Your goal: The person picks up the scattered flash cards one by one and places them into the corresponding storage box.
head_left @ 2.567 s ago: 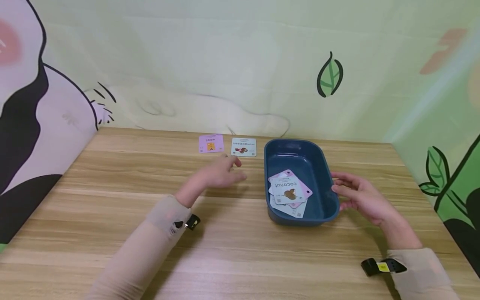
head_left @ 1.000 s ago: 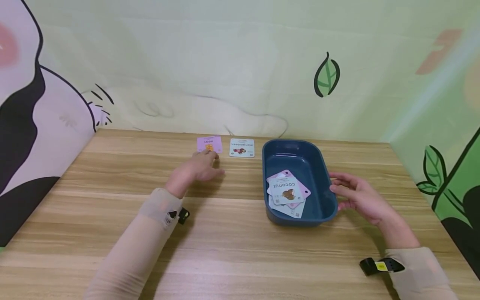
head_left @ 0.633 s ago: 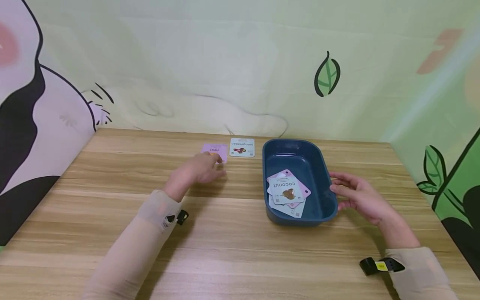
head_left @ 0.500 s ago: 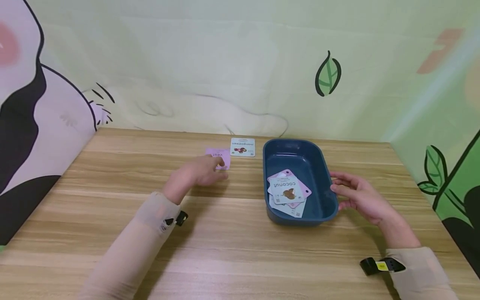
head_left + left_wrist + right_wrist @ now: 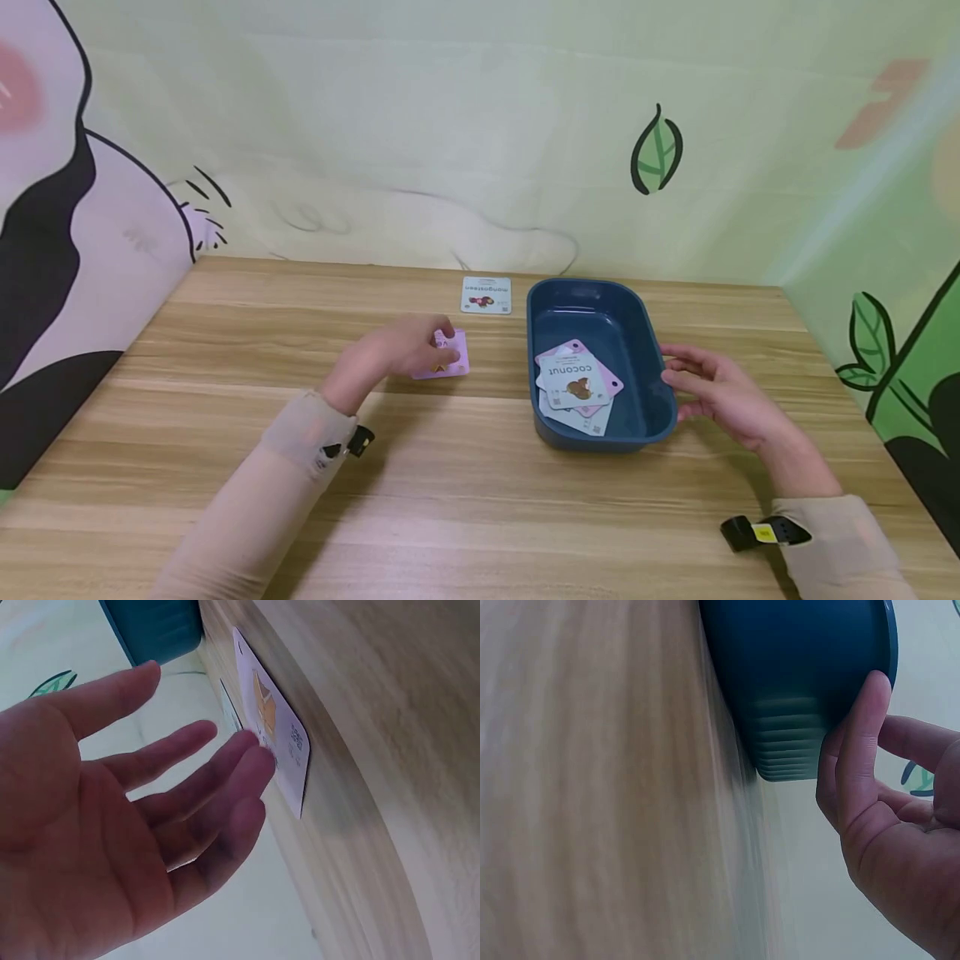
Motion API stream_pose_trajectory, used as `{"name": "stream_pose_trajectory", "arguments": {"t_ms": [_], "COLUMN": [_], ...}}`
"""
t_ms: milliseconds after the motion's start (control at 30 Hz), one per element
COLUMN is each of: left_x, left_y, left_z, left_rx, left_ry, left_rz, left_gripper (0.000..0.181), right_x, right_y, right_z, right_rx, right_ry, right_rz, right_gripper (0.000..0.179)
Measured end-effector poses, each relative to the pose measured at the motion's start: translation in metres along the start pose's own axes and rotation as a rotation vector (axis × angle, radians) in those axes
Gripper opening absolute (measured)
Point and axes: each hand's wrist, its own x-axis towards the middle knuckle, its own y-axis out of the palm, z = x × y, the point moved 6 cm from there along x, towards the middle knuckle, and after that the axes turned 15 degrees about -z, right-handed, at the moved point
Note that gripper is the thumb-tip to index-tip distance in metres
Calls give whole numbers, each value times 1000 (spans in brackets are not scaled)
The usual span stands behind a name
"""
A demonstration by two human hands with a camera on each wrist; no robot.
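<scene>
My left hand (image 5: 401, 346) lies over a purple flashcard (image 5: 457, 363) on the table, partly covering its print. In the left wrist view, its fingers (image 5: 191, 780) are loosely bent with the tips on the flat card, and the thumb (image 5: 112, 694) stands apart. My right hand (image 5: 727, 396) is at the right side of a blue plastic bin (image 5: 603, 442); the right wrist view shows fingertips (image 5: 871, 686) against its outer wall by the rim. Inside the bin lies a loose pile of several cards, a coconut card (image 5: 573, 375) on top.
A white mangosteen card (image 5: 486, 296) lies near the table's back edge, left of the bin's far end. Behind the wooden table (image 5: 450, 517) hangs a printed cloth backdrop (image 5: 450, 125). A small black camera (image 5: 360, 440) sits on the left wrist.
My left hand came down onto the purple vest card and slid it from beside the mangosteen card towards me and slightly right. The bin and right hand stayed in place.
</scene>
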Motion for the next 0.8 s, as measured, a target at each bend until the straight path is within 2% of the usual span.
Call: {"name": "stream_pose_trajectory", "arguments": {"t_ms": [133,367,567,700,800], "left_x": [3,6,6,6,7], "left_y": [-2,-6,-6,-6,-5], "left_z": [6,17,30,36,37], "left_rx": [-15,18,14,27,44], "left_ry": [-42,-51,-119,-143,-138], "left_rz": [-31,-79,-77,-73,-72], "left_gripper": [49,56,70,68,65], "right_x": [0,0,0,0,0], "right_y": [0,0,0,0,-1], "right_z": [0,0,-1,-2,-2], "right_rx": [10,7,4,2,1], "right_ry": [1,0,0,2,2], "right_rz": [0,2,4,3,2], "right_gripper": [57,56,57,57,57]}}
